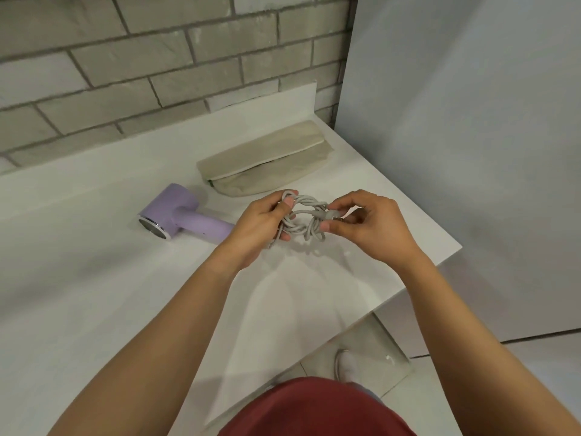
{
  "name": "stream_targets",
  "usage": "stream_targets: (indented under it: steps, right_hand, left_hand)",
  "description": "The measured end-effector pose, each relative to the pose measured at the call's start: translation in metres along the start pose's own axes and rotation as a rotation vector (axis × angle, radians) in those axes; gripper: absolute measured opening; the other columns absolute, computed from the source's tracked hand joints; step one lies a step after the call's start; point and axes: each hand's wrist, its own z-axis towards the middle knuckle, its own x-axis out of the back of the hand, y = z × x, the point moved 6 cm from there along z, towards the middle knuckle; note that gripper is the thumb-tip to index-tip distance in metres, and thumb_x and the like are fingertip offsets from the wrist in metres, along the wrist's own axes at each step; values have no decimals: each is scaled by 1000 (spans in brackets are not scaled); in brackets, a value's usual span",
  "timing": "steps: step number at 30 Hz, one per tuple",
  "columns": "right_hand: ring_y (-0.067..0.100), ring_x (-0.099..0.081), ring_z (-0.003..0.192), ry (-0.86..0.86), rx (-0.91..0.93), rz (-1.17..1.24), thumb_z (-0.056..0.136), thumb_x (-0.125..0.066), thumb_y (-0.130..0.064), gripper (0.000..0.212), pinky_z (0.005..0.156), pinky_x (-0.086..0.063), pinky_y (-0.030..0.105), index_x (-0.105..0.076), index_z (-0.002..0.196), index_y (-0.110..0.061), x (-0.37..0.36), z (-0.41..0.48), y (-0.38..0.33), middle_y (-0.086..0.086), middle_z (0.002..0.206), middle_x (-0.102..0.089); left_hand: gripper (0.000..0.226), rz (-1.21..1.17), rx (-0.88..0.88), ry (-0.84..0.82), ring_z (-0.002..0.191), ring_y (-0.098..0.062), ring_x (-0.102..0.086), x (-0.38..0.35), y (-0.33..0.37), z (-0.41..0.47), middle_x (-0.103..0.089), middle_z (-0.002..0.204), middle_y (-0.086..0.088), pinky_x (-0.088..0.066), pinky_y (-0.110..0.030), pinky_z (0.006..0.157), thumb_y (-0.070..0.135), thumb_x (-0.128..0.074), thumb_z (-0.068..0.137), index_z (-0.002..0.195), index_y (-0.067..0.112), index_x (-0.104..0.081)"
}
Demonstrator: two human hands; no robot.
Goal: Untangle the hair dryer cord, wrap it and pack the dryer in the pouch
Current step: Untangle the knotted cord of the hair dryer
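A lilac hair dryer [179,214] lies on its side on the white counter [94,294], nozzle end toward the front left. Its grey cord [303,220] is bunched in tangled loops and held above the counter between both hands. My left hand [261,228] grips the left side of the bundle. My right hand [367,223] pinches the plug end at the bundle's right side between thumb and fingers. A beige fabric pouch [267,162] lies behind the hands, its zip side gaping toward me.
A grey brick wall [157,58] runs behind the counter and a pale wall [471,152] stands at the right. The counter's right edge [418,287] drops to a tiled floor, where a shoe [345,363] shows.
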Motion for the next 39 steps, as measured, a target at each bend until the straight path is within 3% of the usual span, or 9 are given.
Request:
stream_targets:
  steps: [3,7,11,17,28,34,39]
  right_hand:
    - [9,-67,74,47,91,-127,77,-93,-23,28,70,-49,12,-80,101,-22,-1,1,-3,-6,97,-70]
    - [12,-67,75,78,132,-236,79,-91,-24,30,75,-54,20,-78,105,-17,-11,4,-6,-4,97,-68]
    - [10,-70,74,92,89,-214,80,-90,-24,27,69,-48,8,-73,99,-16,-14,11,-7,-2,98,-70]
    - [0,-69,78,-23,-14,-120,87,-83,-24,16,68,-47,7,-74,100,-24,-13,15,-2,-15,104,-71]
    - [-2,-69,76,-14,-62,-110,85,-83,-24,46,69,-48,5,-67,129,-25,-20,15,5,-9,102,-69]
    - [-1,-71,84,-90,-47,-141,87,-82,-32,55,77,-45,0,-65,139,-27,-23,18,5,-15,128,-58]
    - [2,-68,93,-196,-7,-154,92,-76,-35,36,83,-48,15,-70,127,-30,-29,15,3,-18,117,-73]
  left_hand:
    - [26,18,12,5,84,-12,-67,-3,0,1,-69,107,3,-56,-24,64,31,-55,106,128,26,-68]
    - [29,72,-18,19,80,-8,-67,-4,4,5,-67,116,2,-59,-26,67,31,-54,107,131,25,-68]
    - [30,124,-43,19,87,-10,-69,-3,9,7,-67,120,-3,-61,-29,71,32,-53,107,133,26,-66]
    - [29,109,-27,14,101,-28,-72,-3,9,9,-68,122,-4,-63,-31,74,33,-51,108,133,29,-64]
    - [27,133,-77,4,91,-14,-66,-6,12,8,-69,121,5,-61,-28,72,32,-49,108,129,30,-67]
    - [26,104,-52,-48,101,-13,-64,-4,12,3,-67,126,3,-57,-25,74,32,-48,109,128,32,-66]
    - [27,61,-24,-96,113,-7,-62,-3,7,-3,-67,127,2,-57,-24,76,33,-49,109,130,30,-65]
